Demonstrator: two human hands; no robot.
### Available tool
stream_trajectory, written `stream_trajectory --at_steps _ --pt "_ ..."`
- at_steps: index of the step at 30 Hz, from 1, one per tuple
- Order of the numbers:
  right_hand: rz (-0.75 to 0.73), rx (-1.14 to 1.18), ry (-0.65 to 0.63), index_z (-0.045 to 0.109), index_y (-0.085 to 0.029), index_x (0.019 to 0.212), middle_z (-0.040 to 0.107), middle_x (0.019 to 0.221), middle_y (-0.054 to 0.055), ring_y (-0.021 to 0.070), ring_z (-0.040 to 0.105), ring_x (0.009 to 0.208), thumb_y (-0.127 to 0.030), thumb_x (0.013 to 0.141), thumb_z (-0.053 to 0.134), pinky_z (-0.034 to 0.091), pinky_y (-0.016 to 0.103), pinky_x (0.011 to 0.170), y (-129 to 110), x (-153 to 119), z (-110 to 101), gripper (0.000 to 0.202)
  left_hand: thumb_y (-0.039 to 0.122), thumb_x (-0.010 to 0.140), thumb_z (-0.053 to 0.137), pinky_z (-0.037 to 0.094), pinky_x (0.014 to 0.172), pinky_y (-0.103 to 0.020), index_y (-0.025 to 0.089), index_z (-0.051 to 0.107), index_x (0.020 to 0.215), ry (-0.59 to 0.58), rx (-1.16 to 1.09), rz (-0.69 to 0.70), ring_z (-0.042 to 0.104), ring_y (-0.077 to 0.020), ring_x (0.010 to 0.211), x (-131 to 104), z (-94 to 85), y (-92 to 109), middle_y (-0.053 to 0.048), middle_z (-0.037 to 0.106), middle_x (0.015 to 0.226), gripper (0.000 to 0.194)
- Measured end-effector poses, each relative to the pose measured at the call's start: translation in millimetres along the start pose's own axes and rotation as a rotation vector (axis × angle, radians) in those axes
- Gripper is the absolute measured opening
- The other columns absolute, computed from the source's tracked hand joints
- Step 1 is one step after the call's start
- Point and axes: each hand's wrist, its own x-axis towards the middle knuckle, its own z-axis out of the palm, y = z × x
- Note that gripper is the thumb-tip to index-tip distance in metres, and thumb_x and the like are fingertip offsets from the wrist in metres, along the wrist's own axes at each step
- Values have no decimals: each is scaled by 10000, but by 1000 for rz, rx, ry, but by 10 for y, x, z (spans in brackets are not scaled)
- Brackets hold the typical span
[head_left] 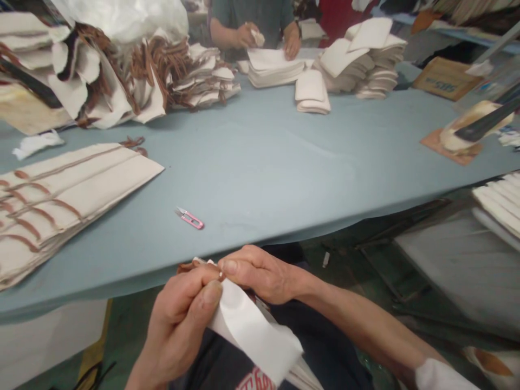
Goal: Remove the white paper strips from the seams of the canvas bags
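Observation:
At the table's near edge, my left hand (182,303) and my right hand (260,273) meet with thumbs and fingertips pinched. Both grip a white fabric piece (260,336) at its brown-trimmed end, and its smooth white flap hangs down over my lap. What lies under the fingertips is hidden. Beyond my hands, a pair of pink thread snips (190,218) rests on the blue-green table cover (252,162). A stack of cream fabric pieces with brown strips (77,189) lies to the left.
Heaped brown-edged fabric pieces (142,81) fill the far left. Across the table a person (252,32) handles white pieces (276,65), beside taller stacks (361,59). A cardboard box (447,78) and a metal-armed fixture (467,130) stand at right.

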Motion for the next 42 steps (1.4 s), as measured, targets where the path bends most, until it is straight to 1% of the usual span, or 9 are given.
stream_trajectory --at_steps 6,11,15,17,21,26,32,37,42 --pt "38 -146 191 435 -229 672 395 613 -68 98 360 557 -761 980 595 320 242 512 75 27 -65 635 506 1071 584 359 493 -258 222 657 758 -39 -112 -111 447 -135 535 92 -3 -51 23 534 627 429" --pt "96 -272 224 597 -190 761 572 701 -2 132 508 654 -936 941 357 445 284 657 -111 -48 -153 804 553 1074 575 378 537 -240 206 665 773 -76 -42 -153 466 -134 599 52 -136 2 19 564 692 468" --pt "212 -495 246 669 -192 897 693 875 13 157 589 798 -675 871 746 448 297 762 -303 -201 7 489 541 1071 588 378 544 -227 208 677 774 -18 -16 -175 469 -124 604 -91 -184 -12 27 577 702 455" --pt "249 -582 293 669 -202 910 714 892 1 154 601 800 -496 847 804 427 292 759 -291 -238 132 330 540 1065 591 395 556 -223 207 692 767 3 -16 -198 496 -130 624 -164 -175 -56 18 600 718 458" --pt "321 -698 386 629 -203 866 685 808 -21 139 579 721 -347 863 765 361 277 685 -31 -237 335 198 562 985 669 430 574 -234 191 769 793 4 -27 -293 544 -152 651 -273 -136 -175 -15 677 747 429" --pt "355 -785 355 615 -198 835 653 748 -23 131 526 679 -320 916 730 311 279 674 433 -254 452 186 473 930 687 435 593 -238 177 786 744 -58 38 -473 555 -152 620 -447 -47 -364 0 661 659 363" --pt "424 -800 373 649 -188 875 691 790 -6 141 560 698 -248 936 694 326 278 678 737 -296 562 96 456 942 627 377 546 -232 174 633 619 40 97 -529 490 -133 583 -723 122 -550 23 551 607 428" --pt "246 -832 424 679 -193 926 731 839 0 150 619 725 -265 895 771 378 273 693 665 -376 543 121 446 909 616 345 496 -229 169 665 662 218 97 -515 434 -122 546 -740 96 -534 26 525 605 375" --pt "-77 -984 465 646 -195 846 722 822 29 157 642 740 -255 1032 614 431 273 712 559 -490 514 198 474 869 689 301 461 -219 170 675 622 295 89 -502 393 -109 510 -640 28 -499 31 499 563 392"
